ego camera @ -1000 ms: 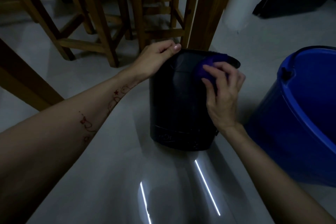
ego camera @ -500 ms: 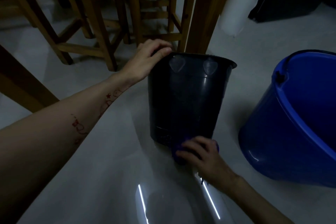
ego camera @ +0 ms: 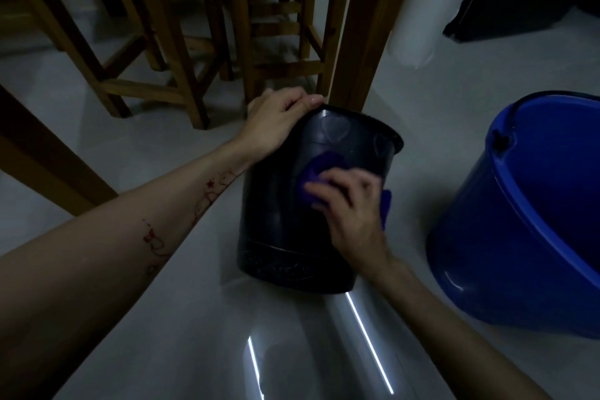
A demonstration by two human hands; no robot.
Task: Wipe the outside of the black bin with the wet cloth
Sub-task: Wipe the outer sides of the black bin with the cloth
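The black bin [ego camera: 276,211] stands on the pale floor in the middle of the view, tilted a little away from me. My left hand [ego camera: 276,122] grips its rim at the far left. My right hand [ego camera: 350,214] presses a purple-blue cloth [ego camera: 316,172] flat against the bin's near side, about halfway up. Part of the cloth pokes out to the right of my hand.
A large blue bucket [ego camera: 532,237] stands close to the right of the bin. Wooden table legs [ego camera: 363,26] and stools [ego camera: 162,52] stand right behind the bin. A dark wooden leg [ego camera: 39,153] crosses the left. Shiny floor lies in front.
My right hand with the cloth went from the bin's rim down to its base, then back up to mid-height. My left hand stayed on the rim.
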